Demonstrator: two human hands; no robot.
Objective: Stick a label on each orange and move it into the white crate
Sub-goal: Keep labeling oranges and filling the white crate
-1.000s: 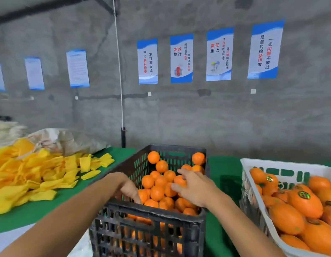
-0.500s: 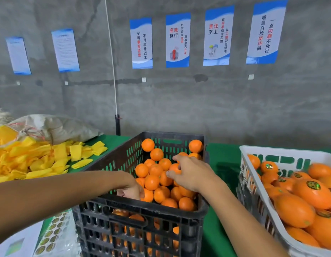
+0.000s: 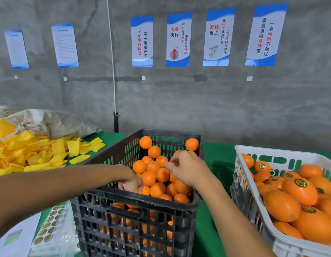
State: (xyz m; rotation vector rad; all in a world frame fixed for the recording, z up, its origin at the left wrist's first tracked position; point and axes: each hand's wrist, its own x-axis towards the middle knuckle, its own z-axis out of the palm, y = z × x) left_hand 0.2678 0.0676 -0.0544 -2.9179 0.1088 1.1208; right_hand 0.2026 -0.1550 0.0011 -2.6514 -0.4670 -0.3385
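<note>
Black crate (image 3: 136,217): rigid moulded plastic, slotted lattice walls with a handle cut-out, standing on the green-covered desk (image 3: 214,164). It holds my unlabelled oranges (image 3: 157,175), small, round, matte and finely dimpled, heaped loose.

White crate (image 3: 253,206): glossy plastic with slotted walls, just right of the black one. It holds the labelled oranges (image 3: 300,190), each showing a round dark-and-gold sticker on its smooth skin.

My left hand (image 3: 130,183): dipped inside the near-left corner of the black crate, fingers curled downward among the fruit; I cannot tell whether this grip holds anything.

My right hand (image 3: 188,168): above the pile, thumb and fingertips pinched together on something small that I cannot make out.

Sticker sheet (image 3: 49,227): rows of round gold labels on glossy backing, at the desk's near-left edge.

Yellow foam sleeves (image 3: 36,154): soft, flattened netting, piled far left, beside a coarse woven sack (image 3: 55,123).
</note>
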